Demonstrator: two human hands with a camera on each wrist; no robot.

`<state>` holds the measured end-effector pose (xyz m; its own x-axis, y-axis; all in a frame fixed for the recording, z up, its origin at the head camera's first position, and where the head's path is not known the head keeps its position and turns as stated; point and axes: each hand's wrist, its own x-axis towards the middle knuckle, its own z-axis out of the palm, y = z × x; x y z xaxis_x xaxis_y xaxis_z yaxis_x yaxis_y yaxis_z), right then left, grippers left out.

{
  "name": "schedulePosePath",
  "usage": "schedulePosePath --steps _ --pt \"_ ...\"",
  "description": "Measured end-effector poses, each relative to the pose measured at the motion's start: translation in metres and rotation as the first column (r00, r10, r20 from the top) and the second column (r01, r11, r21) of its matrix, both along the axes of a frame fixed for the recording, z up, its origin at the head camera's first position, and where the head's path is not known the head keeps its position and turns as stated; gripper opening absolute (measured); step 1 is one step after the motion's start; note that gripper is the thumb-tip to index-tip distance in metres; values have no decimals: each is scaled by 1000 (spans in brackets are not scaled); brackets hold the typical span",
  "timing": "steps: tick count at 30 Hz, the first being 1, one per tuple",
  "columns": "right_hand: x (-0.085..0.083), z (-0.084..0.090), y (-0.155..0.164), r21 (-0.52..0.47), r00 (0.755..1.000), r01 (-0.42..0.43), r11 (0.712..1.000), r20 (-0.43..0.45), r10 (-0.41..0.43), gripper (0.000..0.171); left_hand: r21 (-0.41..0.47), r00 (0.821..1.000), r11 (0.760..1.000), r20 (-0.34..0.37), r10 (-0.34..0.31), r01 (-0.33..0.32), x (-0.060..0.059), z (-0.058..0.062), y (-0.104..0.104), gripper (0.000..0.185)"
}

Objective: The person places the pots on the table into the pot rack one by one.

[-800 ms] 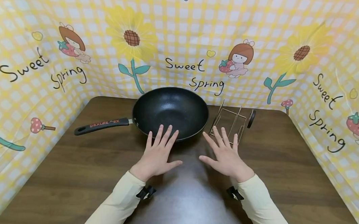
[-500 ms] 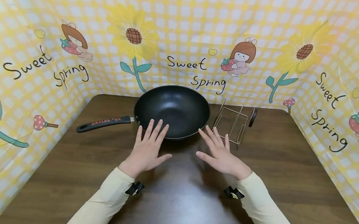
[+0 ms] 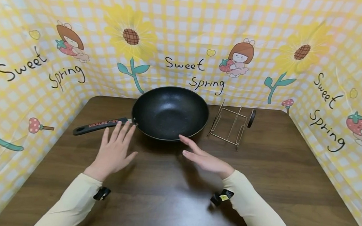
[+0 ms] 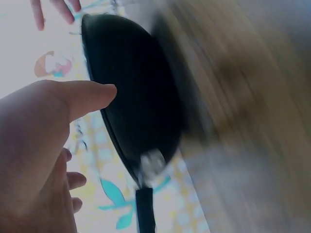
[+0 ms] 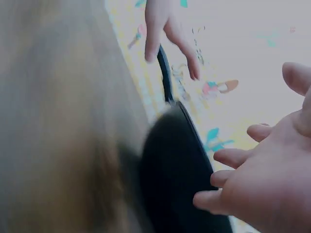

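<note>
A black wok [image 3: 170,112] sits at the back middle of the brown table [image 3: 288,173], its black handle [image 3: 98,125] with red lettering pointing left. My left hand [image 3: 114,150] hovers open with straight fingers just in front of the handle, near where it joins the pan. My right hand [image 3: 201,156] is open too, edge-on, with fingertips close to the wok's front rim. Neither hand holds anything. In the left wrist view the wok [image 4: 136,102] and handle [image 4: 145,211] show blurred beyond my thumb [image 4: 82,97]. The right wrist view shows the wok [image 5: 180,184] beside my fingers [image 5: 233,158].
A thin gold wire rack [image 3: 231,124] stands right of the wok, with a small dark knob [image 3: 252,118] at its far right end. A yellow checked "Sweet Spring" backdrop [image 3: 187,41] walls the table on three sides.
Both hands have slid left. The left hand went from the wok's front rim to the handle. The right hand left the wire rack for the wok's front and turned on edge.
</note>
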<state>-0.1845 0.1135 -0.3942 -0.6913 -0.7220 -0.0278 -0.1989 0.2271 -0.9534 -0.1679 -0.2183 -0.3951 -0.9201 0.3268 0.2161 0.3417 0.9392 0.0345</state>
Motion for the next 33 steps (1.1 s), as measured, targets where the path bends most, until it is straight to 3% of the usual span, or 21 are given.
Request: schedulePosePath --steps 4,8,12,17,21,33 --pt "-2 -8 -23 -140 986 -73 987 136 93 63 -4 999 1000 -19 28 -28 2 1 -25 88" --pt "-6 -21 -51 -326 938 -91 941 289 190 61 -20 998 998 -41 56 -57 2 0 -47 90" --pt "-8 -31 -82 -486 841 -61 872 445 307 58 -26 996 997 -50 72 -73 3 -2 -64 90" --pt "-16 -34 -119 -558 699 59 828 615 365 57 -33 994 996 -76 79 -82 -1 -1 -78 91" --pt "-27 -32 -146 -572 630 163 804 687 361 59 -47 991 995 -103 85 -90 -7 2 -86 91" --pt "-47 -35 -217 -528 538 403 747 798 274 67 -64 988 988 -66 137 -141 -21 6 -102 85"
